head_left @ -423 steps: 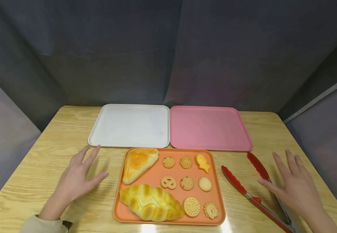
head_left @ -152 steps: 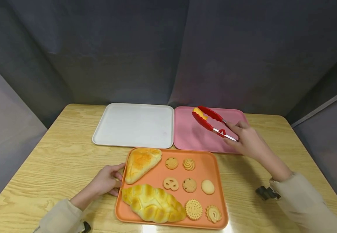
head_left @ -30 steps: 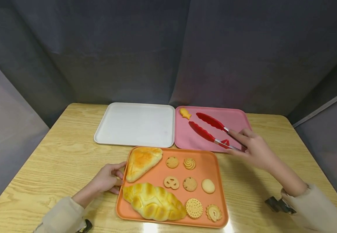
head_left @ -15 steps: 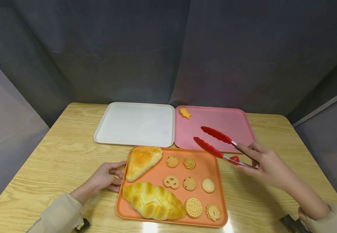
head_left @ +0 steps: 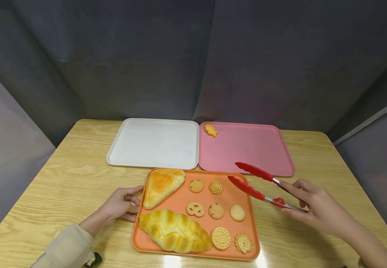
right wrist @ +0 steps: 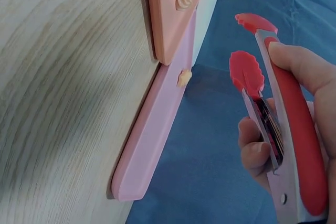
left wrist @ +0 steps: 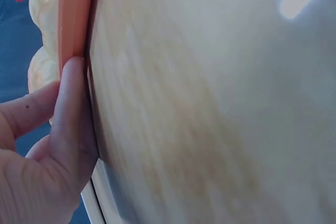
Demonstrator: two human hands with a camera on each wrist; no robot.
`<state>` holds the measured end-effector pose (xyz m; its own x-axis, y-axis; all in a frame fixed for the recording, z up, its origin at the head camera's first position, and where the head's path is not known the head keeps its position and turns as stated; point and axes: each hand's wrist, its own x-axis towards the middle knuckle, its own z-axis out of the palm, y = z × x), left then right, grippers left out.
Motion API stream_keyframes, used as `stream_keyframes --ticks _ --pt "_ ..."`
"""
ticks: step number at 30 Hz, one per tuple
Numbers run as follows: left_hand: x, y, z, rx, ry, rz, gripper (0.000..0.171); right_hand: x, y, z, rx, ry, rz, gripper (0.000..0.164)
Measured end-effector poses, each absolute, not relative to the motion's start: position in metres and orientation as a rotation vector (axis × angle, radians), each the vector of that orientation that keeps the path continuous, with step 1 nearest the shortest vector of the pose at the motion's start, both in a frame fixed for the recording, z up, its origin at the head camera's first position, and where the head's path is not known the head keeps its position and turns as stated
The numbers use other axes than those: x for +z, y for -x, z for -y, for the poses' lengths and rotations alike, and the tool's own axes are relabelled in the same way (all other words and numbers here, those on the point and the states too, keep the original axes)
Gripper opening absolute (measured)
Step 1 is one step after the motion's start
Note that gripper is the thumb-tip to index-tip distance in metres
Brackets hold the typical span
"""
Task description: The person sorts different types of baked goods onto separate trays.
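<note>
My right hand (head_left: 318, 210) holds red-and-silver tongs (head_left: 247, 188) by the handles. Their tips are spread, with nothing between them, over the upper right corner of the orange tray (head_left: 180, 197). In the right wrist view, thumb and fingers wrap the tongs (right wrist: 300, 129). The left hand (head_left: 118, 204) holds the orange tray's left rim, its fingers curled at the edge. On that tray lie a triangular bread (head_left: 163, 188), a braided loaf (head_left: 176, 232) and several cookies, among them a swirl cookie (head_left: 216, 187) and a pale round cookie (head_left: 237, 213). A fish-shaped cookie (head_left: 210, 130) lies on the pink tray (head_left: 253, 145).
A white tray (head_left: 156, 143) stands at the back left, beside the pink one. All three trays rest on a wooden table (head_left: 63, 167). Dark cloth (head_left: 146, 56) hangs behind the table's far edge.
Earlier, the tongs took the fish-shaped cookie from the orange tray to the pink tray and let it go. Since then the right hand has drawn the tongs back toward the orange tray; the left hand stays.
</note>
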<state>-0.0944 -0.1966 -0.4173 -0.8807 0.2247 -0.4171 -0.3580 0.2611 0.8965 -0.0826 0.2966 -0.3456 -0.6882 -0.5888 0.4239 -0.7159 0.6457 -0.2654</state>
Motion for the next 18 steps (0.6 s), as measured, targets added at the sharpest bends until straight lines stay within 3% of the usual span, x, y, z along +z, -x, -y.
stream_keyframes --ticks 18 --pt "-0.418 0.095 0.197 1.655 0.115 -2.078 0.07 -0.362 0.075 -0.283 0.607 -1.108 2.672 0.061"
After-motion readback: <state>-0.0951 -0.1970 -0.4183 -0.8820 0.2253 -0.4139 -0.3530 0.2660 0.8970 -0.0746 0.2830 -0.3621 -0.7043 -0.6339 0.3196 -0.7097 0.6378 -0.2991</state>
